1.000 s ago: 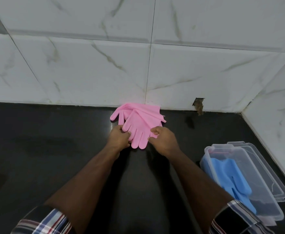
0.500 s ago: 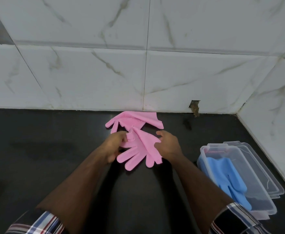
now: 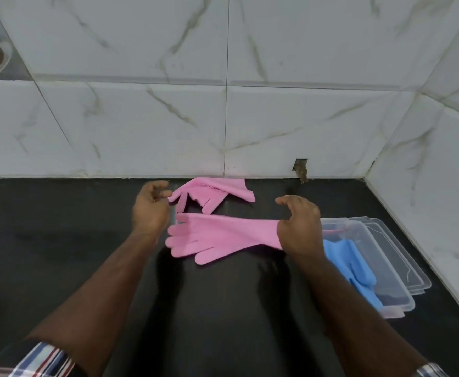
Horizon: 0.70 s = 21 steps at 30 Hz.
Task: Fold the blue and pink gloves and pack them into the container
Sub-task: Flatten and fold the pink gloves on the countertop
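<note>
Between both hands (image 3: 299, 227), pink glove (image 3: 217, 236)

Matt rubbery pink glove (image 3: 217, 236) with smooth skin, second pink glove (image 3: 214, 192) with a bristly ribbed face, smooth blue gloves (image 3: 356, 263), clear glossy plastic container (image 3: 397, 300), dark polished stone table (image 3: 59, 227), glossy veined marble-look wall tiles (image 3: 304, 126), woven checked cloth sleeve (image 3: 43, 360)
</note>
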### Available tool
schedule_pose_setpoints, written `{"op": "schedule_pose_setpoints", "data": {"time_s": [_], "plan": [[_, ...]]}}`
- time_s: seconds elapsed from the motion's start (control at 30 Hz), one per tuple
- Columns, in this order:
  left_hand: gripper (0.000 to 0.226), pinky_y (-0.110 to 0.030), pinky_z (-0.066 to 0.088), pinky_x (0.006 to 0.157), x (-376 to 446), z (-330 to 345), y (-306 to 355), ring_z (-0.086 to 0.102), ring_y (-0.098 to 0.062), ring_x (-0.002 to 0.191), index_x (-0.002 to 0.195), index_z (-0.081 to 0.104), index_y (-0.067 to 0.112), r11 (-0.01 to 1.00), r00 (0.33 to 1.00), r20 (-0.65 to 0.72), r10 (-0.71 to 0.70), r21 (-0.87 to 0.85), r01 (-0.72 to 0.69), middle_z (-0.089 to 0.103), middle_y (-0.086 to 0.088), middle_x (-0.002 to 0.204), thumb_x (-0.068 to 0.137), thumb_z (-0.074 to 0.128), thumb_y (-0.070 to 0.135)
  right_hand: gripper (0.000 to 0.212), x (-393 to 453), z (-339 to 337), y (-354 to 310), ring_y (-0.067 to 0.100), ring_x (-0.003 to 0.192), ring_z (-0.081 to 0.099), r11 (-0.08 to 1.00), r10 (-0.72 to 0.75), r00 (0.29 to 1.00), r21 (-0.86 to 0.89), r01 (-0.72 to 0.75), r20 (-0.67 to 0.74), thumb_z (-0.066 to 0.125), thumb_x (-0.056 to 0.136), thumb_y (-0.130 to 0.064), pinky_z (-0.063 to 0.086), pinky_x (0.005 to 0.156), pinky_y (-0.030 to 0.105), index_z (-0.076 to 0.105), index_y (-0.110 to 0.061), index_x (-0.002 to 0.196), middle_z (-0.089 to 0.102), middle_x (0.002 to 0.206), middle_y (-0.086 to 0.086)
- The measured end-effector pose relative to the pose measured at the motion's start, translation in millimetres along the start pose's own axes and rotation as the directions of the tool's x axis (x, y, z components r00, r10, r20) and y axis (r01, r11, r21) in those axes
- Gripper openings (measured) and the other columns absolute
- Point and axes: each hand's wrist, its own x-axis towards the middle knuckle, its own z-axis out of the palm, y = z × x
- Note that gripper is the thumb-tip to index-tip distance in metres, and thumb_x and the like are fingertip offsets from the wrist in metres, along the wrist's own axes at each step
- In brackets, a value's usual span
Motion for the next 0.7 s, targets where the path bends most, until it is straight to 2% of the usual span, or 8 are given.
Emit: {"op": "schedule_pose_setpoints", "data": {"time_s": [0.1, 0.17, 0.23, 0.27, 0.33, 0.47, 0.53, 0.7], "plan": [[0.036, -0.025, 0.044, 0.069, -22.2, 2.3, -4.2, 0.061, -0.015, 0.080, 0.107, 0.062, 0.029, 0.961, 0.987, 0.049, 0.154, 0.224, -0.161, 0.065, 0.010, 0.091, 0.087, 0.049, 0.002, 0.040, -11.8, 3.1, -0.1, 0.018, 0.112, 0.061, 1.000, -0.017, 0.988, 0.019, 0.014, 0.156, 0.061, 0.081, -0.005, 0.052, 0.098, 0.040, 0.069, -0.023, 0.117, 0.068, 0.122, -0.002], [0.027, -0.027, 0.048, 0.072, -38.2, 9.8, -16.7, 0.064, -0.012, 0.082, 0.099, 0.065, 0.032, 0.877, 0.936, 0.291, 0.200, 0.374, -0.303, 0.067, 0.012, 0.091, 0.088, 0.054, 0.011, 0.035, -18.9, 9.3, -1.5, 0.015, 0.108, 0.063, 1.000, 0.002, 0.942, -0.008, 0.000, 0.336, 0.060, 0.085, -0.013, 0.052, 0.097, 0.038, 0.068, -0.025, 0.117, 0.069, 0.119, -0.004], [0.019, -0.032, 0.051, 0.087, -49.4, 19.5, -35.8, 0.064, -0.013, 0.100, 0.101, 0.067, 0.035, 0.717, 0.829, 0.555, 0.076, 0.547, -0.432, 0.068, 0.013, 0.105, 0.085, 0.063, 0.026, 0.034, -28.2, 14.5, -2.0, 0.015, 0.116, 0.058, 0.995, 0.032, 0.885, -0.099, 0.016, 0.464, 0.061, 0.088, -0.019, 0.046, 0.103, 0.035, 0.066, -0.027, 0.121, 0.065, 0.127, -0.005], [0.027, -0.037, 0.049, 0.094, -53.9, 23.4, -45.8, 0.060, -0.015, 0.111, 0.109, 0.066, 0.033, 0.624, 0.786, 0.618, -0.005, 0.616, -0.480, 0.065, 0.011, 0.115, 0.082, 0.066, 0.035, 0.034, -32.9, 15.8, -2.2, 0.016, 0.121, 0.054, 0.991, 0.047, 0.871, -0.133, 0.021, 0.489, 0.062, 0.089, -0.022, 0.043, 0.105, 0.036, 0.065, -0.028, 0.123, 0.062, 0.132, -0.006], [0.046, -0.042, 0.046, 0.098, -60.0, 28.7, -62.6, 0.053, -0.020, 0.119, 0.125, 0.060, 0.030, 0.497, 0.773, 0.632, -0.052, 0.688, -0.529, 0.059, 0.008, 0.125, 0.082, 0.068, 0.042, 0.035, -41.5, 16.4, -0.2, 0.017, 0.128, 0.049, 0.985, 0.042, 0.873, -0.166, 0.045, 0.485, 0.061, 0.091, -0.024, 0.039, 0.108, 0.036, 0.063, -0.029, 0.125, 0.058, 0.137, -0.007], [0.027, -0.040, 0.050, 0.085, -64.4, 31.4, -68.2, 0.058, -0.024, 0.104, 0.116, 0.063, 0.024, 0.423, 0.817, 0.561, 0.134, 0.713, -0.559, 0.065, 0.002, 0.114, 0.092, 0.055, 0.032, 0.037, -52.4, 9.7, -0.7, 0.014, 0.128, 0.049, 0.987, 0.032, 0.877, -0.151, 0.047, 0.480, 0.059, 0.091, -0.024, 0.038, 0.110, 0.036, 0.062, -0.030, 0.128, 0.058, 0.137, -0.008], [0.022, -0.039, 0.052, 0.077, -63.6, 30.7, -61.4, 0.062, -0.023, 0.092, 0.096, 0.067, 0.022, 0.437, 0.827, 0.541, 0.154, 0.714, -0.548, 0.069, 0.002, 0.101, 0.090, 0.048, 0.028, 0.037, -59.6, 4.7, -2.4, 0.013, 0.123, 0.054, 0.994, 0.009, 0.857, -0.100, 0.050, 0.515, 0.059, 0.093, -0.025, 0.040, 0.107, 0.034, 0.061, -0.028, 0.130, 0.061, 0.134, -0.006], [0.014, -0.027, 0.048, 0.070, -70.9, 22.6, -19.2, 0.060, -0.014, 0.076, 0.081, 0.063, 0.019, 0.765, 0.820, 0.549, 0.162, 0.455, -0.456, 0.066, 0.003, 0.079, 0.086, 0.050, 0.022, 0.053, -73.2, -3.3, -10.5, 0.012, 0.129, 0.049, 0.993, -0.115, 0.877, 0.031, 0.114, 0.467, 0.065, 0.090, -0.027, 0.036, 0.110, 0.031, 0.049, -0.026, 0.141, 0.054, 0.142, -0.005]]}}
